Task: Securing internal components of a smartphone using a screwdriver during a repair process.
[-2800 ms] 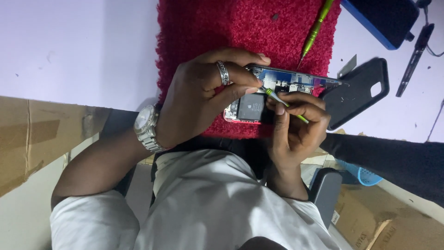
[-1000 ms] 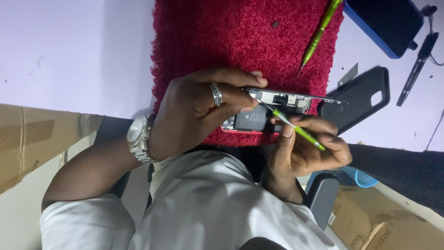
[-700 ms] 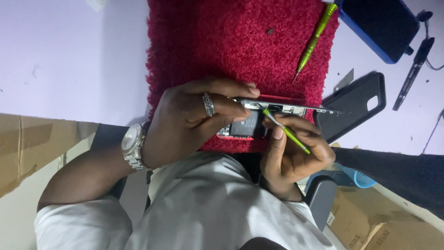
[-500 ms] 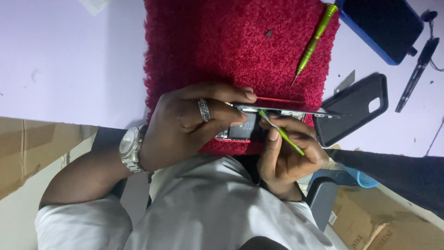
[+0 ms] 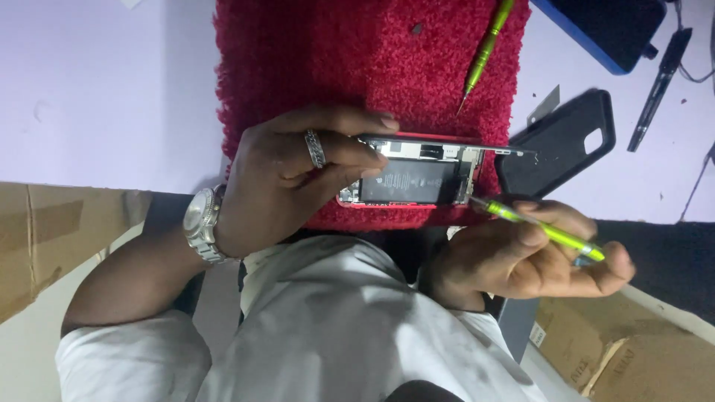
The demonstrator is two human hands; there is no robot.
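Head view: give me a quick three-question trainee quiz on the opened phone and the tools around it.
1. True or false: the left hand pins the opened red-framed phone on the fuzzy red mat.
2. The right hand grips: A) metal tweezers, B) a slim green screwdriver, C) a hammer.
3. Fill in: a second green screwdriver lies on the ___.
Key: 1 true; 2 B; 3 mat.

Pale lilac tabletop [image 5: 104, 89], brown cardboard boxes [image 5: 45, 238] beside it
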